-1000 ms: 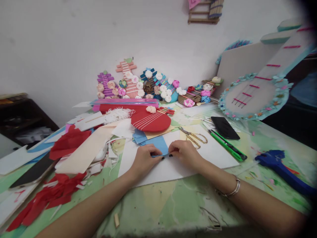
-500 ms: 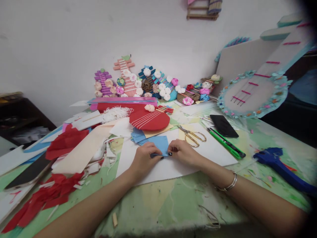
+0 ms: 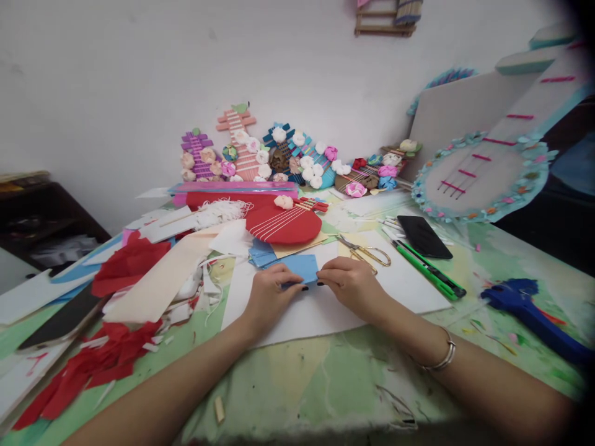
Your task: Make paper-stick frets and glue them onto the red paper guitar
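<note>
A small piece of blue paper is held above a white sheet. My left hand pinches its lower left edge between thumb and fingers. At its right edge my right hand is closed, thumb against fingertips. More blue pieces lie stacked just behind. Past the right hand rest gold-handled scissors, partly hidden by that hand. Behind the blue pieces lies a red lute-shaped craft piece with white strings and a cream paper flower.
To the right are a green utility knife, a black phone and a blue glue gun. Red crepe paper and scraps crowd the left. Flower-covered small lutes line the wall; a large pale-blue lute leans at right.
The blue paper has been turned from edge-on so more of its flat face shows. My right fingers have straightened along its edge. The view has shifted slightly.
</note>
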{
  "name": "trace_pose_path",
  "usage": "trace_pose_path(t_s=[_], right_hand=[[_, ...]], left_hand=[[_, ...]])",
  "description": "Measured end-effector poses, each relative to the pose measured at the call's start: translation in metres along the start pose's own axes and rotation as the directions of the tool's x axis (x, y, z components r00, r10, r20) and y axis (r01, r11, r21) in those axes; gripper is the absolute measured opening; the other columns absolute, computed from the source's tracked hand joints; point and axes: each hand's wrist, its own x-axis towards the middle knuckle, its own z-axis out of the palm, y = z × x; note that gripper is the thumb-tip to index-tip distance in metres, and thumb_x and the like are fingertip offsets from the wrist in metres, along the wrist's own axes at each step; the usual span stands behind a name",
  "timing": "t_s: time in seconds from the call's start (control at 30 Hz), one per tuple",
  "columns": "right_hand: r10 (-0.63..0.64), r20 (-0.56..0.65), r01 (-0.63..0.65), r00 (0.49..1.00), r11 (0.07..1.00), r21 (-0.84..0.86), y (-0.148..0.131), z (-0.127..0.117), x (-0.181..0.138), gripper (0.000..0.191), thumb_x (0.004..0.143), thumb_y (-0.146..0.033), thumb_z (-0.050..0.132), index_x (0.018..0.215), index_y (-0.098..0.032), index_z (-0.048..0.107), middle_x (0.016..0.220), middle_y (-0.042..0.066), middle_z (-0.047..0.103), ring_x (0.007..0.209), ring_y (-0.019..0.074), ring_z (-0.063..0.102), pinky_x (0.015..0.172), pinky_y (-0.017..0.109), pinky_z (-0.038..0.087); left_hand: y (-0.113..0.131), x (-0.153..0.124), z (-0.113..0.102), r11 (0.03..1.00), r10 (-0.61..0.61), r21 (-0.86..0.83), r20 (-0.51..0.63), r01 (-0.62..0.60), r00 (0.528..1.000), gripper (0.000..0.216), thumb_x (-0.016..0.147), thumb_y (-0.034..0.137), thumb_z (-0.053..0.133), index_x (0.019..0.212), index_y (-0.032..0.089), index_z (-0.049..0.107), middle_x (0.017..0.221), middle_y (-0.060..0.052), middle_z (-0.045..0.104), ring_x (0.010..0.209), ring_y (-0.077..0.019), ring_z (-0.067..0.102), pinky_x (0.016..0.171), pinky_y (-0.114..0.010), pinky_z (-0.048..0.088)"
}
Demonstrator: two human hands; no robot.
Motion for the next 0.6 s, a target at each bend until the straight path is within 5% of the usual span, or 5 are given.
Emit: trace_pose_path(t_s=[0.3,0.6], right_hand=[[0.010,0.276,0.023,0.961,0.993,-0.119,-0.0007,-0.0016,-0.0015,0.020,0.082,-0.009,0.050,0.077,-0.016,0.069,0.074,0.006,0.064,0.070,0.0145,0.056,0.063,0.023,0.038],[0.058,0.323,-0.084,0.945,0.994,0.068,0.0076,0.0029,0.0017,0.014,0.078,-0.012,0.059,0.075,-0.017,0.072,0.074,0.005,0.068,0.069,0.0136,0.060,0.067,0.021,0.042]], left_hand=[[-0.0005,-0.0010,0.0014,0.999,0.030,0.037,0.005,-0.030,1.000,0.006,0.070,0.015,0.067,0.073,0.018,0.071,0.067,-0.002,0.065,0.065,-0.0144,0.059,0.061,-0.025,0.046],[-0.0045,-0.0017,0.0041,0.993,0.101,0.063,0.030,-0.102,0.994,0.006,0.069,0.013,0.068,0.074,0.016,0.071,0.067,-0.003,0.063,0.065,-0.0142,0.058,0.061,-0.024,0.046]])
